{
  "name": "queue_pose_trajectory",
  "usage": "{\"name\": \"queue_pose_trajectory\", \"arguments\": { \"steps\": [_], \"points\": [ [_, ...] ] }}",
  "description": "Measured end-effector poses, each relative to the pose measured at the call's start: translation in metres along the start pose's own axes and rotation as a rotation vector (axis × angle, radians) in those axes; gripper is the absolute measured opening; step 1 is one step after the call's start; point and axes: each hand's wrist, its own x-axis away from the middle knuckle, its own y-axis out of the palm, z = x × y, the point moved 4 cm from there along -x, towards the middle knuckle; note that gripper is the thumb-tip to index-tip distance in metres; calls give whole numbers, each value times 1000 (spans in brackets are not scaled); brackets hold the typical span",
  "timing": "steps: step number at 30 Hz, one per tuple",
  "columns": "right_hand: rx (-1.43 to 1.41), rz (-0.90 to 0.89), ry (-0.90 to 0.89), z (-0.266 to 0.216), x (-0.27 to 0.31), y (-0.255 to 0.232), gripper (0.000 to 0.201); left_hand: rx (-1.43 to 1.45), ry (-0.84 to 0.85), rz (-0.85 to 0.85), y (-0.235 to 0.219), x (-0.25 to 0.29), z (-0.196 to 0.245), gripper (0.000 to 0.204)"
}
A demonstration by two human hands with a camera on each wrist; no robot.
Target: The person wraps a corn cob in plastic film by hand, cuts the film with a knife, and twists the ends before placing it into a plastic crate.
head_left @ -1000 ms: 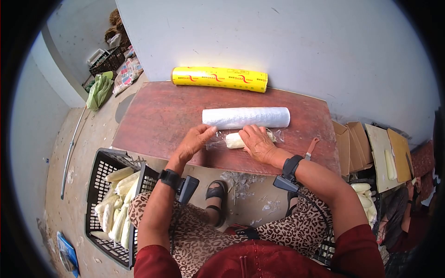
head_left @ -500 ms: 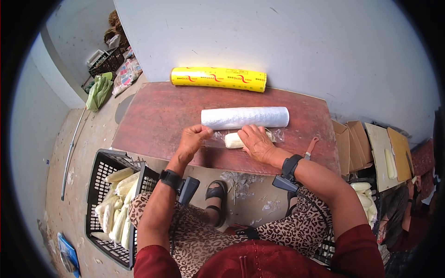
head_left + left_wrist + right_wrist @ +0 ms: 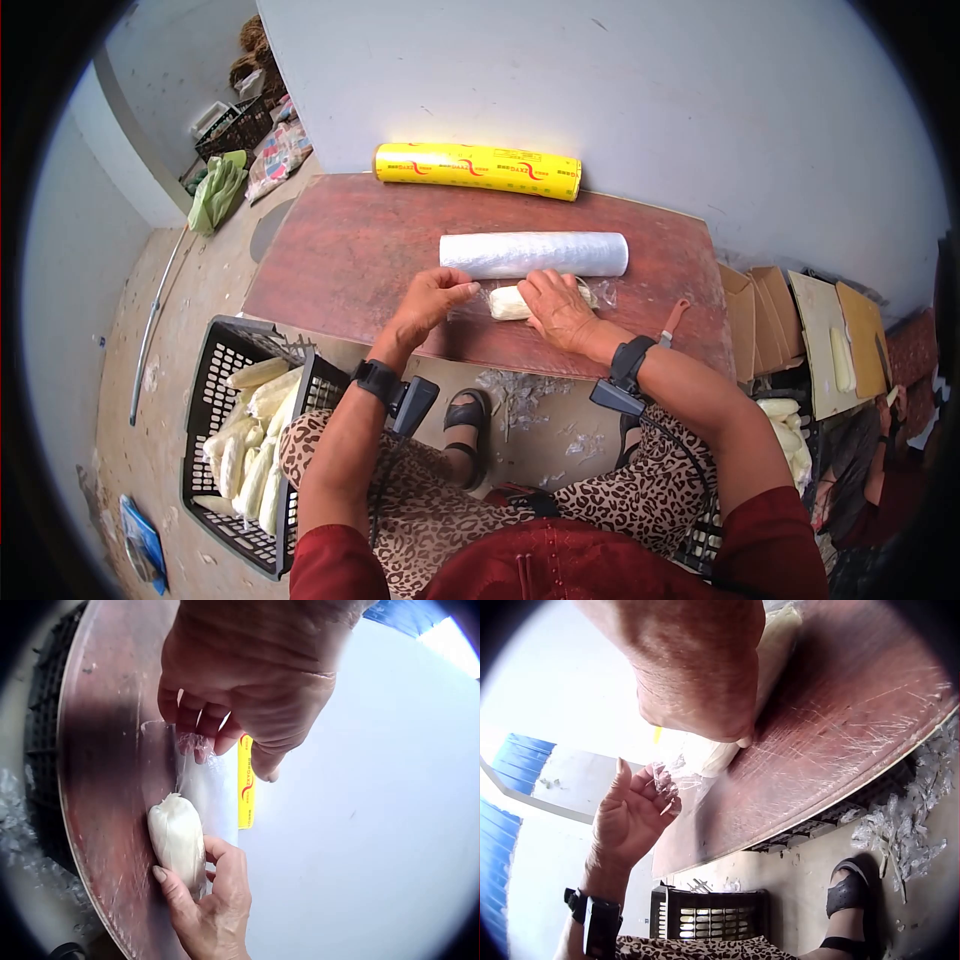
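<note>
A pale ear of corn (image 3: 508, 303) in its husk lies on the red-brown table with clear plastic film around it. My right hand (image 3: 562, 312) grips it from above, thumb on one side and fingers on the other, as the left wrist view shows. My left hand (image 3: 430, 302) is just left of the corn's end, by the loose film (image 3: 193, 744). Its fingers are loosely extended against that film, with the thumb held apart. Just behind the corn lies a white roll of cling film (image 3: 533, 254).
A yellow wrapped roll (image 3: 478, 171) lies along the wall at the table's back. A knife handle (image 3: 677, 314) shows beside my right forearm. Black crates (image 3: 262, 553) with more ears of corn (image 3: 262, 410) flank my legs. Film scraps (image 3: 900, 840) litter the floor.
My left hand has shifted slightly right toward the corn, its thumb and fingers now less closely together at the film. My right hand keeps its hold on the corn.
</note>
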Motion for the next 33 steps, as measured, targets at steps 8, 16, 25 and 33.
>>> {"name": "queue_pose_trajectory", "arguments": {
  "steps": [8, 16, 25, 33],
  "points": [
    [-9, 26, -12, 1, 1, 0, 49, 4, 7, -117, 3, 4, 3, 7],
    [8, 27, -7, 4, 0, 6, 53, -468, 299, -272, 16, 48, -18, 6],
    [-8, 39, -1, 1, -1, 2, 36, -1151, 105, -513, 13, 77, -39, 11],
    [-27, -74, 44, 4, -3, 2, 54, -778, -239, -439, 2, 83, -18, 21]
  ]
}}
